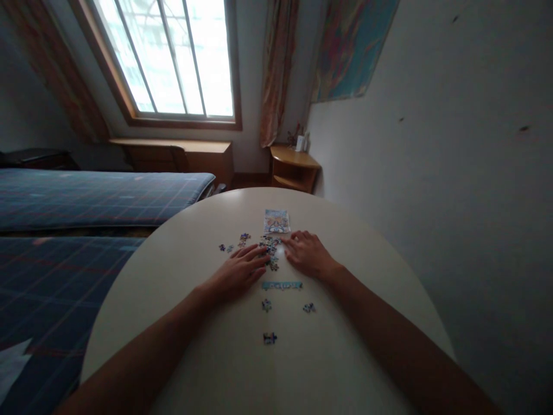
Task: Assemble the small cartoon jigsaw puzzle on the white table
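My left hand (242, 270) lies flat on the round white table (194, 230), fingers stretched toward a small heap of jigsaw pieces (271, 249). My right hand (306, 252) rests palm down on the other side of that heap, fingers spread and touching its edge. A joined strip of light-blue pieces (281, 285) lies just below both hands. Loose pieces sit nearer me (269, 338) and to the left (244, 237). A small picture card (276, 221) lies beyond the heap. Neither hand holds anything that I can see.
A bed with a dark plaid cover (86, 199) stands left of the table. A wooden desk (181, 153) runs under the window, and a corner shelf (294, 164) stands by the white wall on the right.
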A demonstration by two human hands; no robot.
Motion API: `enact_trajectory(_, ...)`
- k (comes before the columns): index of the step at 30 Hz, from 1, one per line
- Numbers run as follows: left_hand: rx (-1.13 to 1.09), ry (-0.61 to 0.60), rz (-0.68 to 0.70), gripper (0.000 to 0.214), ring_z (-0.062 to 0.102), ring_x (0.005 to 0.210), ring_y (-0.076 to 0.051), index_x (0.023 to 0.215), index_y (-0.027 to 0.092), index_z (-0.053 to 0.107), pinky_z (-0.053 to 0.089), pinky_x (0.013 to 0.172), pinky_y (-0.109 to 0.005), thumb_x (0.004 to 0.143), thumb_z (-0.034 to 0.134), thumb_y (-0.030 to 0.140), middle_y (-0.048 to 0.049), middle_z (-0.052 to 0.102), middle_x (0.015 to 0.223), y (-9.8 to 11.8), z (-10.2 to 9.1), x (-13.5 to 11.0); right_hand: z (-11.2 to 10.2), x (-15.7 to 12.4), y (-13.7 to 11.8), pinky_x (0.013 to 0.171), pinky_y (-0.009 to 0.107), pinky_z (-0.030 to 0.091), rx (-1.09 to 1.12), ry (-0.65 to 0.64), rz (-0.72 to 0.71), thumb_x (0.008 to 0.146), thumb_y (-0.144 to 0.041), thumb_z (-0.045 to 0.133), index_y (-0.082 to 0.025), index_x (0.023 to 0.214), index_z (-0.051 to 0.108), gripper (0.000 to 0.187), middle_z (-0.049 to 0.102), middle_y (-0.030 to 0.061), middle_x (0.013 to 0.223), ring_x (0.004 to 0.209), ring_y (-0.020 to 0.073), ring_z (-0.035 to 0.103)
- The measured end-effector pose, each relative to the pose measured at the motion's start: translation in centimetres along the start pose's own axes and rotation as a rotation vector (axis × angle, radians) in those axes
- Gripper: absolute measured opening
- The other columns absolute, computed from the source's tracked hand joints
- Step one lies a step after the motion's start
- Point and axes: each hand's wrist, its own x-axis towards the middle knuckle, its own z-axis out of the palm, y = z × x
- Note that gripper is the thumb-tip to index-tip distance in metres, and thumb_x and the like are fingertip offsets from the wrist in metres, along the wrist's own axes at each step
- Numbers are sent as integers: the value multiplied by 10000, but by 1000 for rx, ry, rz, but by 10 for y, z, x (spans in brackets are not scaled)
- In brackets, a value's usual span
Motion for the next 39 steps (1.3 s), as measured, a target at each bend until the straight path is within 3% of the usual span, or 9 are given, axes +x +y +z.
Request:
enact_trajectory(9, 8, -39, -25, 440, 331, 1452, -261, 1429, 304, 508, 303, 1181, -491, 1047, 346, 450, -4, 423, 1553, 5, -3, -3, 2, -14, -1, 935, 373, 372, 182, 129, 133, 948, -402, 568, -261, 1100, 722, 259, 676, 76, 1139, 1080, 236, 575)
enact_trajectory(14, 14, -39, -43, 440, 317, 1459, -268, 1429, 302, 508, 301, 1182, -495, 1046, 352, 453, -12, 406, 1564, 6, -2, -5, 9, -2, -1, 954, 390, 367, 238, 182, 71, 925, -388, 622, -282, 1056, 754, 215, 690, 57, 1125, 1057, 232, 593)
enact_trajectory(23, -7, -33, -48, 442, 318, 1458, -268, 1428, 316, 509, 308, 1178, -510, 1048, 336, 462, -15, 422, 1553, 5, -2, -6, 16, -6, 3, 994, 422, 360, 286, 113, -67, 964, -254, 552, -346, 1281, 653, 345, 664, 50, 1259, 1138, 231, 573)
enact_trajectory(31, 12, -38, -24, 455, 319, 1457, -265, 1433, 303, 500, 311, 1178, -507, 1053, 309, 466, -18, 418, 1555, 4, -2, -7, 5, -6, 4, 966, 403, 390, 344, 131, 164, 885, -325, 651, -292, 949, 790, 156, 717, 40, 1113, 1058, 232, 602)
enact_trajectory(35, 7, -30, -32, 443, 313, 1459, -270, 1413, 313, 521, 310, 1177, -513, 1050, 322, 471, -13, 409, 1560, 4, -1, -7, 2, -3, 8, 940, 410, 401, 384, 35, 244, 834, -298, 677, -271, 908, 785, 134, 702, 47, 1154, 1090, 259, 589)
enact_trajectory(39, 2, -37, -38, 431, 317, 1456, -266, 1404, 317, 526, 306, 1177, -514, 1050, 328, 464, -17, 415, 1556, 5, -3, -7, 2, -5, 7, 961, 422, 377, 433, 36, 234, 803, -294, 689, -256, 879, 778, 123, 705, 57, 1149, 1108, 264, 579)
